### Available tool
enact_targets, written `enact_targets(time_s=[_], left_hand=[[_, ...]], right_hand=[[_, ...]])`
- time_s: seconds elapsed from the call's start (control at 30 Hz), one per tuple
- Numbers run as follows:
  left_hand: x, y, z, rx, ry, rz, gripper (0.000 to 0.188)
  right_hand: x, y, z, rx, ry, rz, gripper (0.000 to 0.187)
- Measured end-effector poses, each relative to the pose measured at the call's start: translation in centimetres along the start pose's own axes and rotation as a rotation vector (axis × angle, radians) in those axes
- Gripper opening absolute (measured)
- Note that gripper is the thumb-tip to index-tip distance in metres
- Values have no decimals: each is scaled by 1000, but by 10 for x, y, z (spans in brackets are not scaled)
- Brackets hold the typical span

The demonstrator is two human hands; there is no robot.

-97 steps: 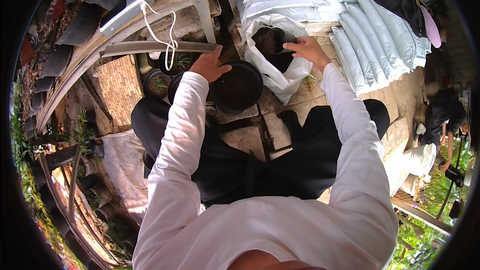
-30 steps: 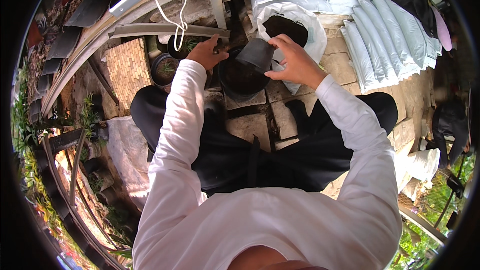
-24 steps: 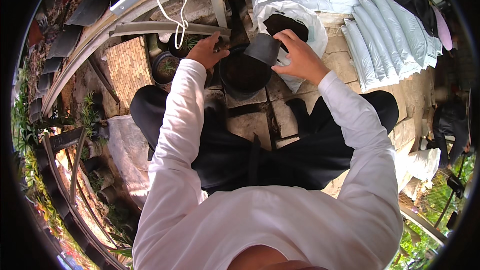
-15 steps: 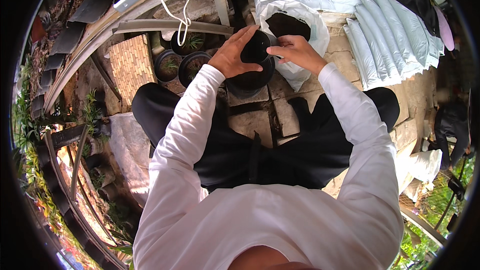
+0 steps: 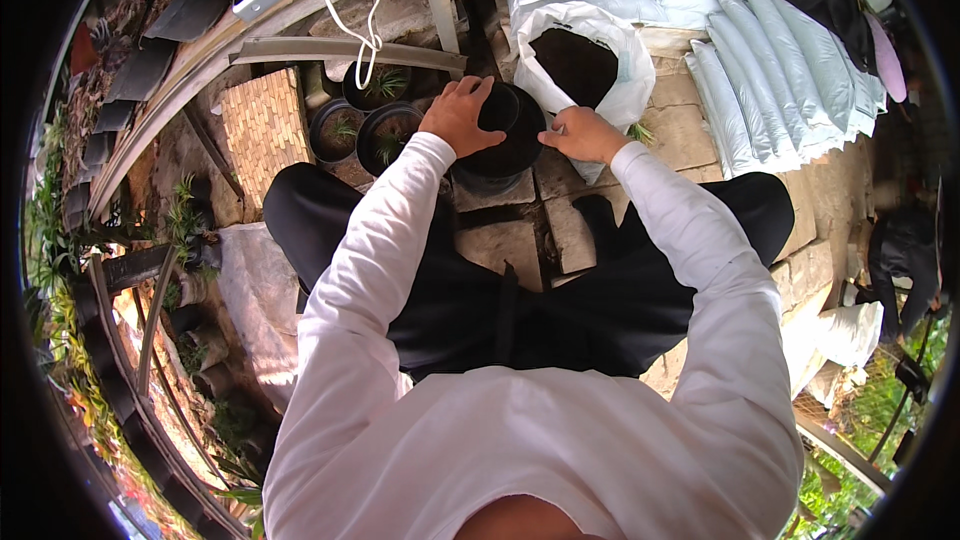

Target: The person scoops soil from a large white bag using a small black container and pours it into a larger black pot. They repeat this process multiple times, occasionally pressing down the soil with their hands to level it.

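A small round black pot (image 5: 499, 109) sits at the mouth of a larger black pot (image 5: 490, 183) on the paving in front of me. My left hand (image 5: 462, 120) curves around the small pot's left side, fingers at the far edge and thumb at the near edge. On the other side, my right hand (image 5: 588, 136) is closed, thumb against fingers, close to the larger pot's right rim. What it pinches is too small to make out. A few green leaves (image 5: 641, 133) show beside my right wrist; whether they belong to something held I cannot tell.
An open white sack (image 5: 640, 65) of dark soil stands beyond my right hand. Filled pale bags (image 5: 770, 80) are stacked at the far right. Left of the pots are potted seedlings (image 5: 388, 140), a woven mat panel (image 5: 262, 120) and a hanging white cable (image 5: 375, 35).
The small pot and my left hand have come slightly lower and nearer. My right hand has moved down and left, away from the sack's mouth. Green leaves now show beside my wrist.
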State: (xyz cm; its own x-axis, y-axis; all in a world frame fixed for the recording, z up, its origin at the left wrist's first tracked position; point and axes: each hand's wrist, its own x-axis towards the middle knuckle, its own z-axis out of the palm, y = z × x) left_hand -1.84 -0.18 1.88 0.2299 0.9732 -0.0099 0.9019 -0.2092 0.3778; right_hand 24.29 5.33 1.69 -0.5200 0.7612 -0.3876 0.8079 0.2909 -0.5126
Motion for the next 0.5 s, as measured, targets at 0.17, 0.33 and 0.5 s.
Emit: enact_targets(time_s=[0.17, 0.33, 0.5], left_hand=[[-3, 5, 12, 27, -12, 7, 95], [-4, 16, 18, 47, -13, 36, 95], [-5, 19, 17, 26, -50, -5, 96]], right_hand=[[0, -2, 7, -149, -7, 26, 58], [-5, -9, 10, -215, -86, 31, 52], [-6, -17, 14, -239, -143, 55, 49]])
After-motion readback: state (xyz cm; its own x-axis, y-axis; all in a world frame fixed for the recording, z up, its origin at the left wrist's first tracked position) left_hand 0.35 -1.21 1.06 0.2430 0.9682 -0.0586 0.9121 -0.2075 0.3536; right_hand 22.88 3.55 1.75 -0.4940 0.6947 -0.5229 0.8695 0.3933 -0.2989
